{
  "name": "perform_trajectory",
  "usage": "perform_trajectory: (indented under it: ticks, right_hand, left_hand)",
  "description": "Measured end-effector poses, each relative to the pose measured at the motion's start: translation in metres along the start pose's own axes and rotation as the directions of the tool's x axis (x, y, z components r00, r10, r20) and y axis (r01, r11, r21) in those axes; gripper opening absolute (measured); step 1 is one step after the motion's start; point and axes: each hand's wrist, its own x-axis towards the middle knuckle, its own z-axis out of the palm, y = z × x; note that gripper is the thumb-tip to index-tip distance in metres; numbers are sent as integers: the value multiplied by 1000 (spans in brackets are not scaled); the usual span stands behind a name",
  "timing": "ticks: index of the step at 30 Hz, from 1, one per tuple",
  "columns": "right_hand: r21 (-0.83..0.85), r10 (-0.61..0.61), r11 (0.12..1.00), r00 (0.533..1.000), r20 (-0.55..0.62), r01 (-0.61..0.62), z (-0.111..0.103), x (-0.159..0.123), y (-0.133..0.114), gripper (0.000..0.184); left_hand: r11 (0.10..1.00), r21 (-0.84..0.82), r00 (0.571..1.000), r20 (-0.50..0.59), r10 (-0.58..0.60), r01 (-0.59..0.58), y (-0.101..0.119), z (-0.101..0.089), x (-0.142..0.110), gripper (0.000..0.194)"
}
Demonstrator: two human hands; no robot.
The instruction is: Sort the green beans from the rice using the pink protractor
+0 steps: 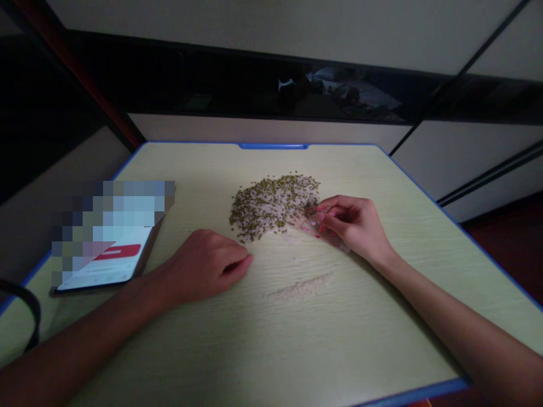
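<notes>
A heap of small green beans mixed with white grains (271, 204) lies in the middle of a pale wooden table (348, 339). My right hand (354, 223) rests at the heap's right edge, fingers curled round a small clear plastic bag with red print (311, 225). My left hand (207, 263) lies knuckles up just below the heap's left end, fingers curled in, fingertips on the tabletop. A thin streak of white grains (299, 287) sits apart from the heap, nearer to me.
A phone (114, 257) with a lit screen lies at the table's left side, partly blurred. A dark cable (25, 311) loops at the left corner. The table has a blue rim (274, 146); walls with dark panels stand behind.
</notes>
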Motion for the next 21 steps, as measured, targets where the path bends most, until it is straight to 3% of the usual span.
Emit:
perform_trajectory:
  ticks: [9, 21]
  right_hand:
    - [43, 24, 999, 999, -26, -23, 1, 1, 3, 14]
    - [-13, -33, 999, 996, -80, 32, 3, 4, 6, 15]
  left_hand:
    - [1000, -1, 1000, -16, 9, -9, 0, 0, 0, 36]
    - [1000, -1, 1000, 10, -10, 10, 0, 1, 0, 37]
